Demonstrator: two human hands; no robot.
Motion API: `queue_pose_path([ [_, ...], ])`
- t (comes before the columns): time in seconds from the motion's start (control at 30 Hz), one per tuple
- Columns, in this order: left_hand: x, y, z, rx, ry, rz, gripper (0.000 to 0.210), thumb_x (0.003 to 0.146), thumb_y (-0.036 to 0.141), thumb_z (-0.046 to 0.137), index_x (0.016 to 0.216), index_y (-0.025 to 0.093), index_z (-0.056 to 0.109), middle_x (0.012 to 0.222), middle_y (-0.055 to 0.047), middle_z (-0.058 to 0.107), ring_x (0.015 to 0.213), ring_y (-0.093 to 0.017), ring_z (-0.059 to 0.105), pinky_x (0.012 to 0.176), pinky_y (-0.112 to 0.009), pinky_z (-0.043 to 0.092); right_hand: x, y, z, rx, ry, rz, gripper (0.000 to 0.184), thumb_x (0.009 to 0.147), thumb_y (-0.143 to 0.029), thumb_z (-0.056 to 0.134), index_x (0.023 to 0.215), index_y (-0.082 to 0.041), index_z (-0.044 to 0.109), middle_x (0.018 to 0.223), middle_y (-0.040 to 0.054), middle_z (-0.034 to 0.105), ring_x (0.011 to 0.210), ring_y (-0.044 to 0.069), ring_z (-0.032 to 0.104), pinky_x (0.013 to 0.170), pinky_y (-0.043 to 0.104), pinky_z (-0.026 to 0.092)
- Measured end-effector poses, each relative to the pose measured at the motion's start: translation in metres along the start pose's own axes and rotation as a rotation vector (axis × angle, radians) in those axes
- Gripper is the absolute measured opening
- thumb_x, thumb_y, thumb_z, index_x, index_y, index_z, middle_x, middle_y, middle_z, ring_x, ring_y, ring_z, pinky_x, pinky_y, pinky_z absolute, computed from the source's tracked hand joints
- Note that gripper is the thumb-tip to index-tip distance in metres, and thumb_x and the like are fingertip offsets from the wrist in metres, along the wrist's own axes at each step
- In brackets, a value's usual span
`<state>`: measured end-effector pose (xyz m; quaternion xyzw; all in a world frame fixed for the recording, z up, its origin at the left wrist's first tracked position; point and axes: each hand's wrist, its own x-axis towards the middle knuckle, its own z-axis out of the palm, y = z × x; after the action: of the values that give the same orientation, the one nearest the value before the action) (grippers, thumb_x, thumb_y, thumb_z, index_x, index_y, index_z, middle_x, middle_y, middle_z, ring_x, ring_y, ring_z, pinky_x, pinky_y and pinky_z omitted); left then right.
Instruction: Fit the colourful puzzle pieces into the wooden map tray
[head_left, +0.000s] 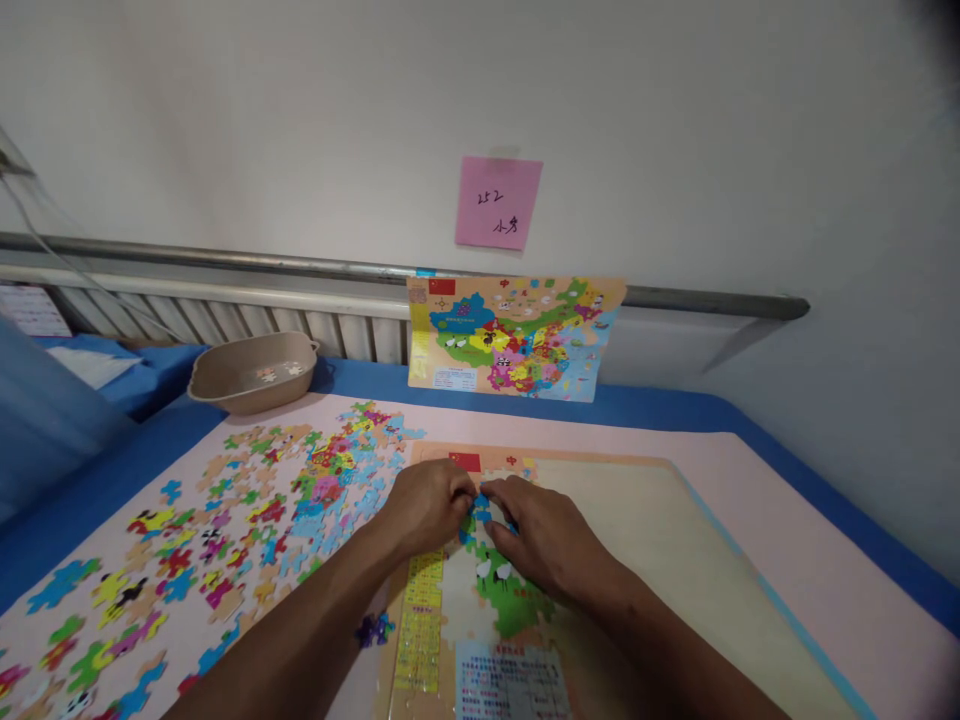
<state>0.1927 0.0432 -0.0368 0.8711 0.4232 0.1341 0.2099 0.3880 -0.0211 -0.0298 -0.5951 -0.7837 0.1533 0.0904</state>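
My left hand (429,505) and my right hand (546,530) meet over the upper left part of a puzzle board (622,560). Between their fingertips is a blue jigsaw piece (482,507), pinched from both sides; the fingers partly cover it. Just below lies a joined green section (501,580) with white and dark sheep. A yellow printed strip (420,625) runs down the board's left side, and a text panel (514,680) sits at the bottom. Along the top edge is a red flag section (465,462).
Many loose jigsaw pieces (176,560) spread left of the board, with a joined colourful cluster (330,470) among them. A beige basin (255,405) holds a few pieces. Behind, a printed map sheet (514,340) leans at a metal rail (712,303), below a pink note (499,203).
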Motion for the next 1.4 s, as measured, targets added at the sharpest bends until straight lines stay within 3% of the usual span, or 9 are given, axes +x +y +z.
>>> queue_pose_path([
  [0.1,0.0,-0.002,0.003,0.004,-0.002,0.013,0.029,0.086,0.017,0.058,0.1,0.027,0.081,0.104,-0.002,0.08,0.102,-0.023,0.071,0.087,-0.032,0.05,-0.001,0.0,0.0,-0.021,-0.027,-0.014,0.039,0.095,-0.023,0.062,0.134,-0.027,0.065,0.113,0.0049,0.07,0.101,0.024,0.066,0.084,0.032,0.041],
  [0.27,-0.001,-0.003,0.007,0.011,-0.01,0.031,0.031,0.088,0.017,0.059,0.105,0.03,0.082,0.105,-0.001,0.08,0.104,-0.022,0.072,0.09,-0.032,0.051,-0.001,0.0,0.001,-0.042,-0.041,-0.002,0.032,0.095,-0.023,0.061,0.127,-0.025,0.067,0.112,0.0054,0.07,0.104,0.025,0.067,0.085,0.033,0.042],
  [0.47,0.0,-0.003,0.006,0.03,0.012,0.018,0.026,0.088,0.019,0.06,0.101,0.026,0.081,0.103,-0.003,0.079,0.102,-0.024,0.072,0.087,-0.033,0.051,-0.001,-0.001,0.003,-0.048,-0.01,-0.002,0.023,0.099,-0.031,0.064,0.12,-0.023,0.067,0.114,0.0053,0.07,0.099,0.023,0.065,0.08,0.033,0.04],
  [1.4,0.0,-0.004,0.007,0.083,-0.018,0.062,0.028,0.088,0.019,0.058,0.1,0.027,0.081,0.1,-0.003,0.08,0.098,-0.023,0.073,0.083,-0.032,0.052,-0.001,-0.023,-0.007,-0.307,-0.131,0.067,0.022,0.107,-0.033,0.056,0.126,-0.029,0.067,0.111,0.0055,0.071,0.094,0.023,0.07,0.066,0.032,0.032],
])
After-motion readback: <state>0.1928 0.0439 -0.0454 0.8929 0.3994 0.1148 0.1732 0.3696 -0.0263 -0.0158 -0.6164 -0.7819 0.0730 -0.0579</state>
